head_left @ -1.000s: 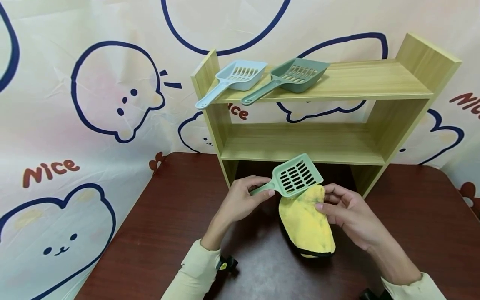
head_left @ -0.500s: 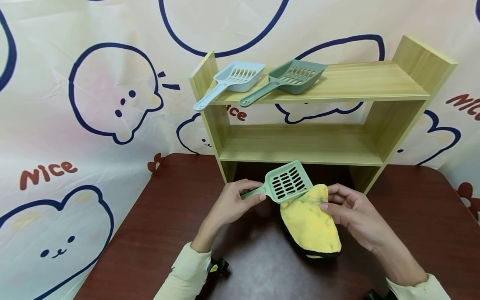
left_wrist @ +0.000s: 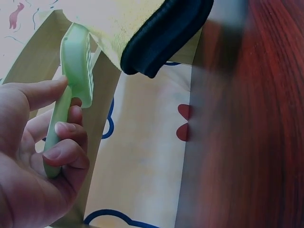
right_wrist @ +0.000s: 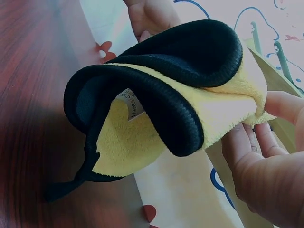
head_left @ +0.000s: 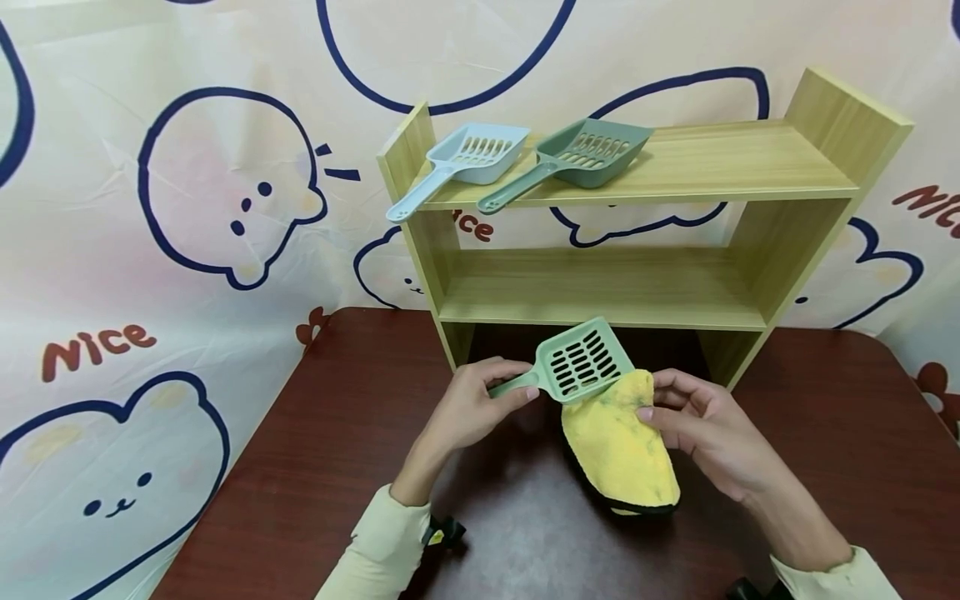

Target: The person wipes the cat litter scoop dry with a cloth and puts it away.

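Note:
My left hand (head_left: 480, 402) grips the handle of a light green slotted litter scoop (head_left: 585, 360), its fingers curled round the handle in the left wrist view. Tilted, the scoop is held above the table in front of the shelf. A yellow cloth (head_left: 622, 442) with a dark edging hangs folded from my right hand (head_left: 705, 429), which pinches it between thumb and fingers. The cloth's upper part meets the scoop's lower right edge in the head view. From the right wrist, the cloth (right_wrist: 228, 111) shows several folds, dark trim and a white label.
A wooden shelf (head_left: 600, 286) stands at the back of the dark red table (head_left: 300, 483). On its top board lie a light blue litter scoop (head_left: 480, 154) and a dark green one (head_left: 596, 154), handles jutting over the front edge. Behind is a printed backdrop (head_left: 225, 183).
The scoop and left hand shifted left and slightly down, then moved a little back right. The cloth and right hand moved slightly right. Both holds stay the same.

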Available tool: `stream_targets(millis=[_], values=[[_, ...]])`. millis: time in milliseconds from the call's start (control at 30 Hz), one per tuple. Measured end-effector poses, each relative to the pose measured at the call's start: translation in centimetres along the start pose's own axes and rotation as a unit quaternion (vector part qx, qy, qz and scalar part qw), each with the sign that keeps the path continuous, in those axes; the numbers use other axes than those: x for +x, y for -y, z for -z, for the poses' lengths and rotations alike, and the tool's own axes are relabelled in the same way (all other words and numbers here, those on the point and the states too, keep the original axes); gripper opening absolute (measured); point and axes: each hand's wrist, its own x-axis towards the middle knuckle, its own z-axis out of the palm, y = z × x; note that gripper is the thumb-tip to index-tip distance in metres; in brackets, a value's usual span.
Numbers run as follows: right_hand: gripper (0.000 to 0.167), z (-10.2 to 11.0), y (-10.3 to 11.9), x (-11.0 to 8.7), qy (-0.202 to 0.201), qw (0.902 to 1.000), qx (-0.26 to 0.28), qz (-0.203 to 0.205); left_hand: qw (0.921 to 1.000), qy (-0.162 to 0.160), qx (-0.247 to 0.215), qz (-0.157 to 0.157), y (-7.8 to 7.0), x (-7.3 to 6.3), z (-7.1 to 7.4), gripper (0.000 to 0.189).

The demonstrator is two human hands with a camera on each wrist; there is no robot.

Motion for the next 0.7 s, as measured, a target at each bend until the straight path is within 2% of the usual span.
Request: stream_targets(millis=[400, 700], values=[[0.03, -0.6, -0.1, 0.1, 0.011, 0.9999, 0.0, -0.005, 0.9999, -0.007, 0.005, -0.014, -1.0, 0.6, -1.2, 0.026], [0.029, -0.7, -0.2, 0.2, 0.021, 0.9998, 0.002, -0.003, 0.9998, -0.007, 0.012, -0.014, -0.7, 0.2, -0.8, 0.026]])
